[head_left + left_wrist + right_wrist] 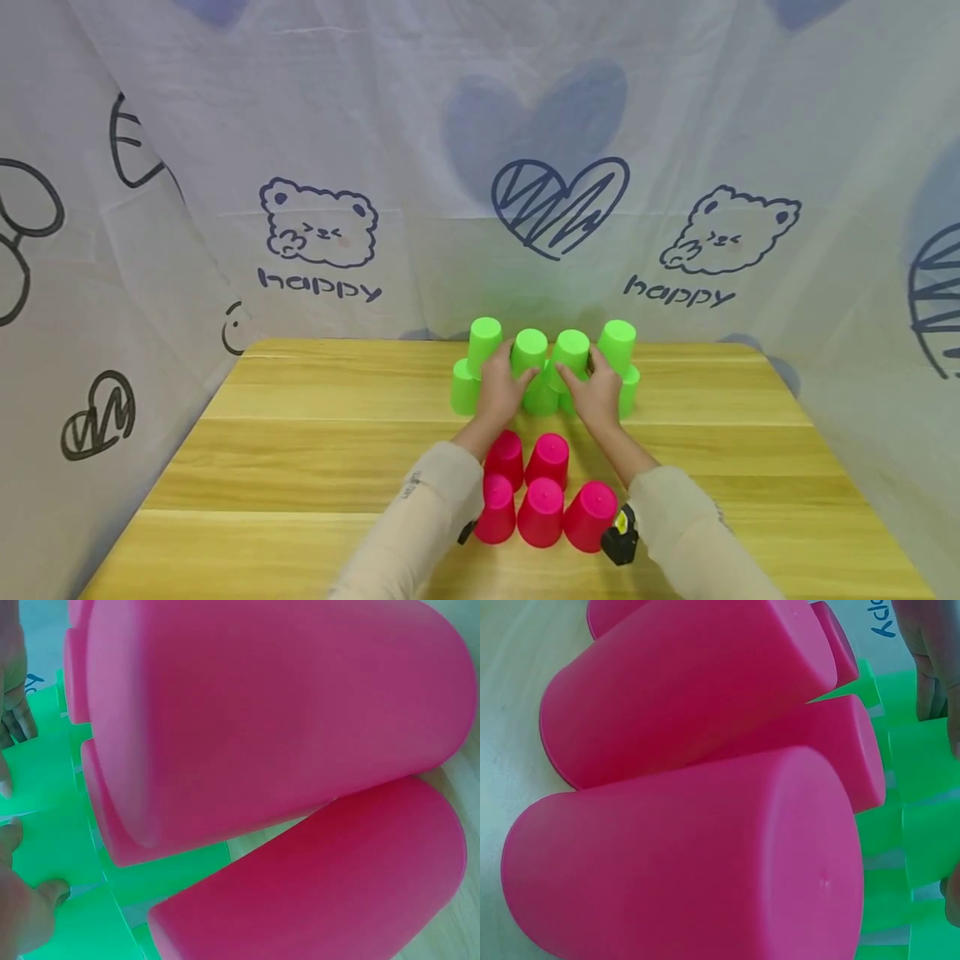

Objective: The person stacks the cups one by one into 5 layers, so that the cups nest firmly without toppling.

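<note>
In the head view, green cups stand upside down in two tiers near the back of the table. My left hand point(501, 387) pinches an upper-tier green cup point(530, 350), thumb in front and fingers behind. Beside it, my right hand point(600, 396) pinches another upper green cup point(572, 350) the same way. Outside the hands sit two more upper cups, a left green cup point(485, 340) and a right green cup point(618, 340). Parts of the lower tier, such as a green cup point(464, 388), are hidden by the hands. The left thumb point(54, 890) shows in the left wrist view.
Several upside-down pink cups point(541, 512) stand in two rows between the forearms, close to both wrists. They fill much of both wrist views, as a pink cup point(667, 862) does. Behind the wooden table point(337, 467) hangs a printed white cloth point(450, 250).
</note>
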The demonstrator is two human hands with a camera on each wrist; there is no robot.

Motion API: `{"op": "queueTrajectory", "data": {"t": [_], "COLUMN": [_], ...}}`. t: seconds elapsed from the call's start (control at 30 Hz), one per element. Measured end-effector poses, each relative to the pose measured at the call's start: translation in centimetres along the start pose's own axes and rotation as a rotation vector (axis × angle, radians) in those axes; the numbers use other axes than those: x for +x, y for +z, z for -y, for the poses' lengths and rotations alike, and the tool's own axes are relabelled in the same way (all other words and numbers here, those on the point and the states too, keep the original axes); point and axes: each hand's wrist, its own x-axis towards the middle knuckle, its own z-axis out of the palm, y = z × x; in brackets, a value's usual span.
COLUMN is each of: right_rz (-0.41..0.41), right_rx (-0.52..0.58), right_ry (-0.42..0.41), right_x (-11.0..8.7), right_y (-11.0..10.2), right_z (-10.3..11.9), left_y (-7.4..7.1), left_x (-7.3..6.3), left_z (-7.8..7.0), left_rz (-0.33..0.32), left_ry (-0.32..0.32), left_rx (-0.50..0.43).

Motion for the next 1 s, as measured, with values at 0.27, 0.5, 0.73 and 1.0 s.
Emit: {"op": "queueTrajectory", "data": {"t": [0.27, 0.5, 0.73, 1.0], "right_rz": [-0.019, -0.05, -0.064, -0.064], "right_rx": [-0.052, -0.102, -0.14, -0.14], "right_ry": [0.03, -0.021, -0.044, -0.062], "right_x": [0.1, 0.2, 0.0, 0.3], "right_y": [0.1, 0.0, 0.0, 0.0], "right_z": [0.4, 0.6, 0.8, 0.6], "left_y": [0.3, 0.0, -0.1, -0.1], "left_x": [-0.1, 0.1, 0.1, 0.1], "left_z": [-0.2, -1.0, -1.1, -0.9], "left_rz": [-0.064, -0.062, -0.047, -0.048], "left_ry": [0.021, 0.035, 0.036, 0.046], "left_rx": [0.069, 0.139, 0.177, 0.22]}}
